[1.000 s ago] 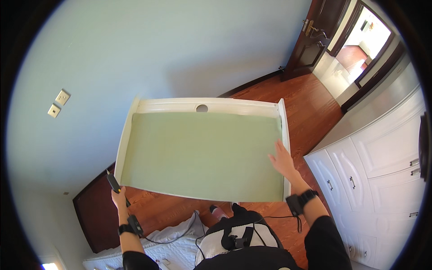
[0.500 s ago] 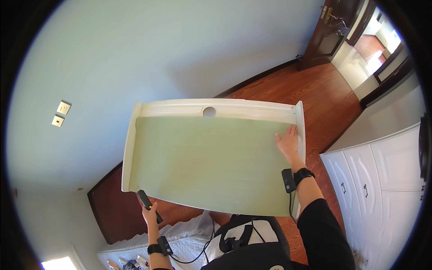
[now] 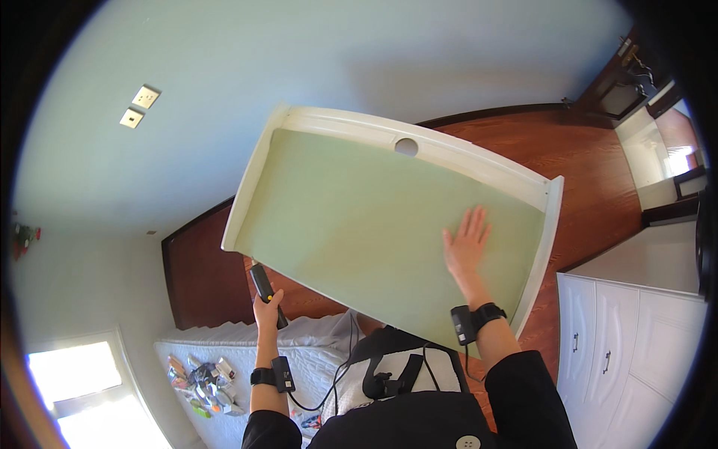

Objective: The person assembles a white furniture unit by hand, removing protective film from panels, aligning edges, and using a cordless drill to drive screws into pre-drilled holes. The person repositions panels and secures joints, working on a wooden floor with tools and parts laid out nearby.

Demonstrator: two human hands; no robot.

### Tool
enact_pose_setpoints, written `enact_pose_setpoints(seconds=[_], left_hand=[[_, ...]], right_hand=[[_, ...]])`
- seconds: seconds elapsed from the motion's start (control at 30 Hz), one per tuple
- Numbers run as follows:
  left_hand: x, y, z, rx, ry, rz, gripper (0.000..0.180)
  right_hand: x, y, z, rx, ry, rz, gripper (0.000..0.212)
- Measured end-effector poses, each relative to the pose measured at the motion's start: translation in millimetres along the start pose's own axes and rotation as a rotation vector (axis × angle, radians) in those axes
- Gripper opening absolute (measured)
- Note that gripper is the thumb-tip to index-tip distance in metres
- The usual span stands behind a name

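Observation:
In front of me stands a white desk [image 3: 340, 120] with a raised rim and a round hole at its back. A pale green desk mat [image 3: 359, 202] covers most of its top. My right hand [image 3: 467, 243] lies flat on the right part of the mat, fingers spread, holding nothing. My left hand [image 3: 267, 307] is wrapped round a black electric screwdriver [image 3: 262, 283] with a thin metal tip and a yellow button. Its tip points up at the desk's front left corner; whether it touches cannot be made out.
A quilted bed [image 3: 307, 340] with assorted small items [image 3: 209, 385] on it lies at lower left. Black cables run from my wrist straps. White drawers [image 3: 598, 337] stand at right, with a dark door [image 3: 617, 93] beyond. Wall sockets [image 3: 139, 106] sit at upper left.
The view has turned, so the desk appears tilted. My right hand has moved left from the desk's right edge onto the mat. The screwdriver remains in my left hand near the front left corner.

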State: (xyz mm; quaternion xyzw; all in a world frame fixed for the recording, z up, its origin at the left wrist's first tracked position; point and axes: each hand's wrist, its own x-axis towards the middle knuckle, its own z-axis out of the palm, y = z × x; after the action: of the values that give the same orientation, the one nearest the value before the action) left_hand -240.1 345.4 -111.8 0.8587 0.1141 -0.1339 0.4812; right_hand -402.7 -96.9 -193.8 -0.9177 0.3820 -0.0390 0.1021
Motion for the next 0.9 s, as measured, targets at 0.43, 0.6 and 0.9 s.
enact_pose_setpoints(seconds=[0.43, 0.6, 0.9], left_hand=[[143.9, 13.5, -99.6, 0.157, 0.252, 0.215, 0.034], [230.1, -6.6, -108.3, 0.267, 0.219, 0.301, 0.039], [256.8, -10.3, -77.2, 0.309, 0.141, 0.32, 0.04]], right_hand=[[-141.9, -150.4, 1.3, 0.974, -1.379, -0.522, 0.064], [-216.7, -55.7, -35.2, 1.867, -1.214, 0.986, 0.064], [-282.5, -2.2, 5.9, 2.108, 0.123, 1.349, 0.049]])
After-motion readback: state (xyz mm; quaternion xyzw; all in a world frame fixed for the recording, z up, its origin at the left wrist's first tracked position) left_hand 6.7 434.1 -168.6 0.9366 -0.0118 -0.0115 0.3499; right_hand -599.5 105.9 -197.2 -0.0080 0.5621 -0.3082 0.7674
